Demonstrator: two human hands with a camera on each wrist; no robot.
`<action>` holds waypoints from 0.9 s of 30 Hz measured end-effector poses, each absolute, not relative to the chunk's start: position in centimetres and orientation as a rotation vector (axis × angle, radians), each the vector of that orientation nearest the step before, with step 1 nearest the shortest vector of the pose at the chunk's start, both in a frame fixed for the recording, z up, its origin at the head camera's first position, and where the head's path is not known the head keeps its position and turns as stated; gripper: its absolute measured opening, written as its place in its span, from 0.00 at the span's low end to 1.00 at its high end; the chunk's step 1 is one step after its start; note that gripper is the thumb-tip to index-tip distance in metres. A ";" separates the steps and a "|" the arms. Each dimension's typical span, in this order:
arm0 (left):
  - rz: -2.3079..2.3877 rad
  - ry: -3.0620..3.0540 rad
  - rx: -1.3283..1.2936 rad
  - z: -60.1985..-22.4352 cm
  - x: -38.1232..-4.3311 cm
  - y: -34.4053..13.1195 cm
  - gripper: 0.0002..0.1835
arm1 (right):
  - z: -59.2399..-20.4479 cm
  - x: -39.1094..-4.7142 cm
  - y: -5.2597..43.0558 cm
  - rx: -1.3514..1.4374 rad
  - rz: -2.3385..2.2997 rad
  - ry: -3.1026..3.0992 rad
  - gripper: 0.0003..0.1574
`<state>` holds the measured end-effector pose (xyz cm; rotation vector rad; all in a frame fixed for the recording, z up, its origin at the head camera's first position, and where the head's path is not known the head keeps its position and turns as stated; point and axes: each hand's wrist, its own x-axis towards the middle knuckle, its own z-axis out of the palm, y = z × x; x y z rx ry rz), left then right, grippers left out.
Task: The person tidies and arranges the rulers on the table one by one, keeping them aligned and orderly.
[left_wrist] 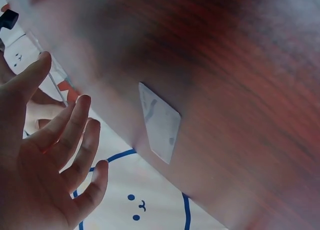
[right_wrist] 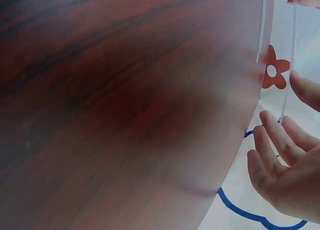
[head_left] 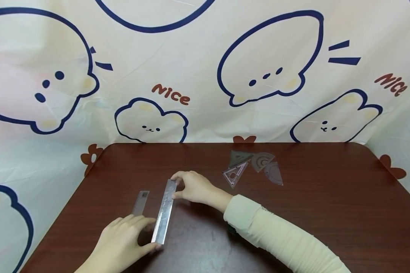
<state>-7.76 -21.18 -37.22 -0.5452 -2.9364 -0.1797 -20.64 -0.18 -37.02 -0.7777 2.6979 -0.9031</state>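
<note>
A clear straight ruler point(head_left: 164, 211) slants between both hands above the dark table, its flat face catching the light. My left hand point(head_left: 123, 237) pinches its near end, thumb at the bottom corner and index finger at the left edge. At the far end my right hand point(head_left: 194, 186) holds it between thumb and fingers. Seen from the right wrist, the ruler point(right_wrist: 287, 64) is a thin edge beside the right hand point(right_wrist: 290, 170). A second clear ruler point(head_left: 141, 203) lies on the table just beyond the left hand, which covers its near part.
Toward the back right of the table point(head_left: 328, 212) lie two set squares, a greenish one point(head_left: 235, 159) and a clear one point(head_left: 231, 180), with two protractors, one point(head_left: 262, 160) beside another point(head_left: 274, 174). A printed cloth point(head_left: 205, 113) hangs behind and around the table.
</note>
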 end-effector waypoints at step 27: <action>-0.126 -3.019 -0.521 -38.2 -7.5 -23.1 0.36 | -38.2 -20.5 -3.5 -0.834 -0.706 2.759 0.31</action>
